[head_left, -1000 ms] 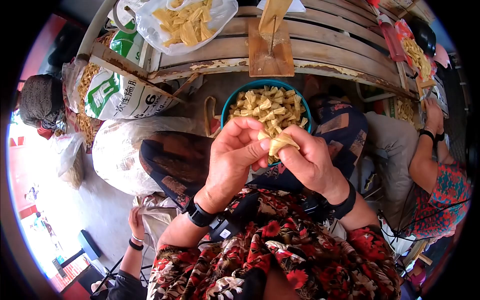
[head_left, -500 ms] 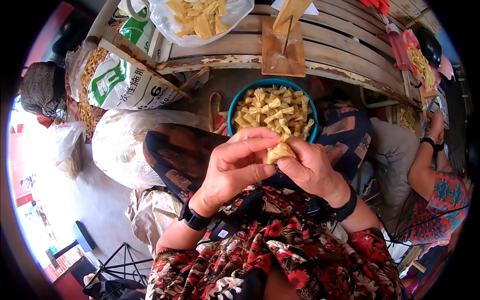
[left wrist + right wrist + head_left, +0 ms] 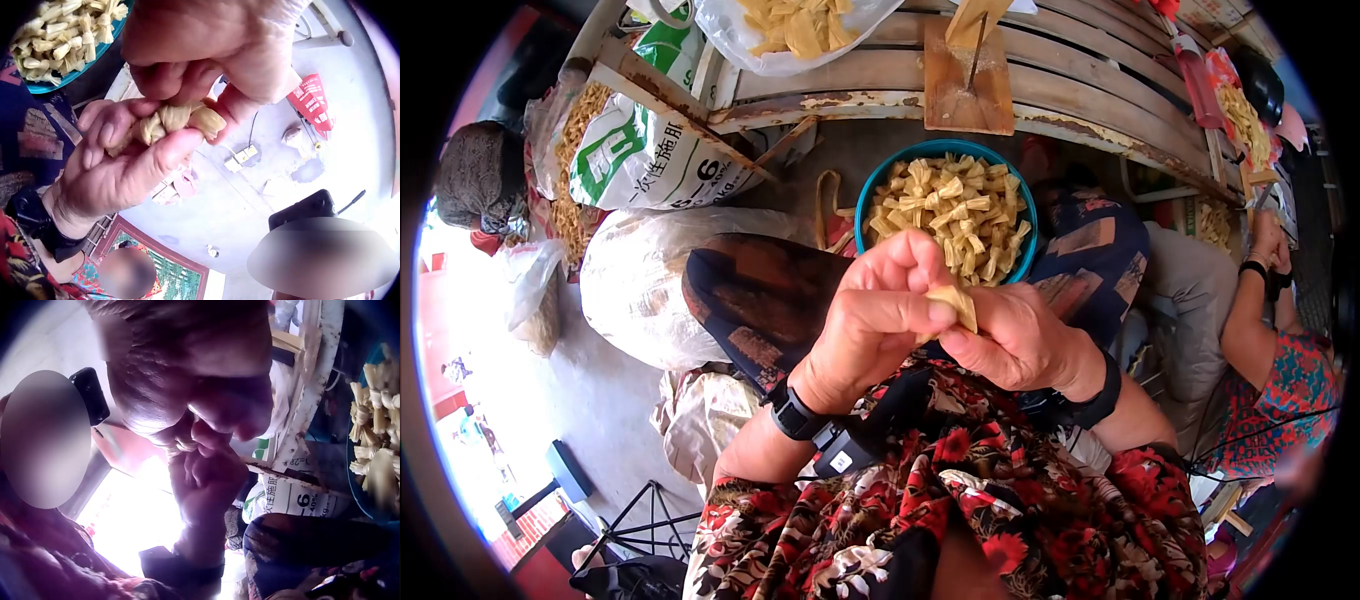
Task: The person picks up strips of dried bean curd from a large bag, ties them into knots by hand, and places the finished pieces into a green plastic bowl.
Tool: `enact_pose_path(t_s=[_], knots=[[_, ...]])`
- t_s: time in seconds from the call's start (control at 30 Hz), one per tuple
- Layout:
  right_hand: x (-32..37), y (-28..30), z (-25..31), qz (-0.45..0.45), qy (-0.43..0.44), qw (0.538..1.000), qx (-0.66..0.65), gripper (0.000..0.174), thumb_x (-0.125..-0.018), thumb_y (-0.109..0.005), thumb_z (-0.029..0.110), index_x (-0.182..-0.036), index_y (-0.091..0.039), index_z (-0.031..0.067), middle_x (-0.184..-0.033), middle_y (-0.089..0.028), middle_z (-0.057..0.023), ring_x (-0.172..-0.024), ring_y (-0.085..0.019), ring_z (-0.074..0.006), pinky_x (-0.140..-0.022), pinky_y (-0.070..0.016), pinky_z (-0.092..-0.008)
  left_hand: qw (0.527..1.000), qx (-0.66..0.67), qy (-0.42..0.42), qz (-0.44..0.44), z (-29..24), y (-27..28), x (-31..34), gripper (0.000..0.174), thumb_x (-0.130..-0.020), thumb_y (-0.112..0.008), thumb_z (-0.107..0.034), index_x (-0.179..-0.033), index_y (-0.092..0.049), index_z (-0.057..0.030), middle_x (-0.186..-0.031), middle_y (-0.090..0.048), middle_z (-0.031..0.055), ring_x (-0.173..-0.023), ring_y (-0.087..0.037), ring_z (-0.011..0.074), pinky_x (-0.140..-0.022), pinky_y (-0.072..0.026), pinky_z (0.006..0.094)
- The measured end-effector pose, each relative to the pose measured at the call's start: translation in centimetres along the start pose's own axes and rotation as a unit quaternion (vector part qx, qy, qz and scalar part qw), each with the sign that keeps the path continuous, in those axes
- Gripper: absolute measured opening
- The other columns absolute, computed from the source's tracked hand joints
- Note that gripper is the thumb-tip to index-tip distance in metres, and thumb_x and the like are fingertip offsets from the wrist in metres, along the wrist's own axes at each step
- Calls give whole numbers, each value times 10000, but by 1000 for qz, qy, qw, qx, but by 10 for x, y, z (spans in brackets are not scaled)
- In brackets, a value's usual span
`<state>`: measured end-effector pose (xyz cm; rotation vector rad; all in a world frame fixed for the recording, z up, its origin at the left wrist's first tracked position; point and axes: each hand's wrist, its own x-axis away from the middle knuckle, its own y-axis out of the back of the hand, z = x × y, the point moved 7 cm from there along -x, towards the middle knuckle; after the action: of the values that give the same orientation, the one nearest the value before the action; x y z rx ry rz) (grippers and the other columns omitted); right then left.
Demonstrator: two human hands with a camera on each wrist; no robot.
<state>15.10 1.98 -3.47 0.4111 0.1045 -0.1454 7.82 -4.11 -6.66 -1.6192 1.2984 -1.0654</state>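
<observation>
Head view: pinching knotted strip (image 3: 960,306) with left hand (image 3: 863,318) and right hand (image 3: 1030,340), just on near side of teal basin (image 3: 862,212). Apparently tightening; next, calls for snug pull without tearing.

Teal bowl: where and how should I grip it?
Likely take the teal bowl by its left rim, coming from the left and above, since that curved edge shows uncovered. Its right side lies close to a patterned trouser leg, while the left hand, pinching a yellow strip, hides part of its near edge in the head view.
</observation>
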Motion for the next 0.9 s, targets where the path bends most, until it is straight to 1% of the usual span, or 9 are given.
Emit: enact_pose_path(t_s=[0.13,0.3,0.43,0.47,0.5,0.57,0.67,0.8,0.9], knots=[[7,3,-11,2,-129,988,-82,257,-867,-608,251,-815,-534,11,-640,-573,-125,-597,-609,-304,-487,-443,-373,987,-137,42,-69,-6,5,9,262,-736,-584,88,-965,-533,-29,-837,-612,43,-625,-561,103,-571,-426,208],[2,12,-1,-11,-80,984,161,336,-844,-626,323,-759,-472,36,-615,-575,-135,-540,-593,-324,-462,-444,-390,885,-381,180,-200,-16,18,18,123,-804,-572,-101,-885,-595,-12,-721,-600,20,-534,-536,80,-481,-405,213],[2,5,-1,54,-26,959,276,357,-819,-637,350,-776,-466,40,-603,-573,-132,-530,-593,-314,-457,-456,-387,848,-414,275,-183,-2,24,24,222,-836,-520,-201,-748,-608,-17,-643,-572,24,-527,-533,79,-466,-392,221],[2,1,-2,79,-8,961,263,318,-825,-628,306,-757,-469,39,-584,-557,-127,-524,-590,-310,-458,-462,-388,814,-502,232,-179,-1,22,22,227,-822,-513,-188,-698,-583,-11,-634,-585,55,-505,-542,130,-443,-392,245],[5,-6,0,129,45,946,294,304,-832,-619,291,-747,-467,41,-578,-551,-124,-519,-585,-311,-462,-465,-387,668,-740,17,-77,-1,15,19,205,-803,-514,-158,-661,-551,-14,-649,-593,124,-487,-547,223,-441,-416,306],[20,-17,2,232,156,895,347,281,-845,-601,259,-727,-463,45,-567,-540,-118,-511,-576,-313,-468,-469,-385,463,-881,-92,27,6,2,23,173,-784,-525,-131,-654,-527,-17,-677,-581,176,-545,-568,304,-460,-434,372],[17,13,-5,163,34,959,227,186,-851,-575,190,-772,-508,36,-592,-534,-113,-501,-559,-299,-465,-452,-378,519,-849,-87,-41,-11,12,23,137,-790,-557,-109,-698,-566,-8,-696,-585,160,-611,-590,299,-504,-457,365],[15,34,2,81,-16,975,205,121,-825,-590,138,-826,-532,31,-638,-553,-113,-533,-577,-283,-464,-437,-369,796,-597,82,-54,-17,30,15,194,-797,-623,-82,-936,-611,53,-727,-620,85,-672,-599,170,-614,-472,283],[12,45,7,35,9,970,240,110,-801,-608,107,-843,-536,36,-668,-567,-103,-549,-582,-274,-472,-443,-357,838,-538,81,-34,-30,14,4,216,-857,-576,-125,-965,-609,59,-817,-643,58,-763,-587,114,-706,-459,252]])
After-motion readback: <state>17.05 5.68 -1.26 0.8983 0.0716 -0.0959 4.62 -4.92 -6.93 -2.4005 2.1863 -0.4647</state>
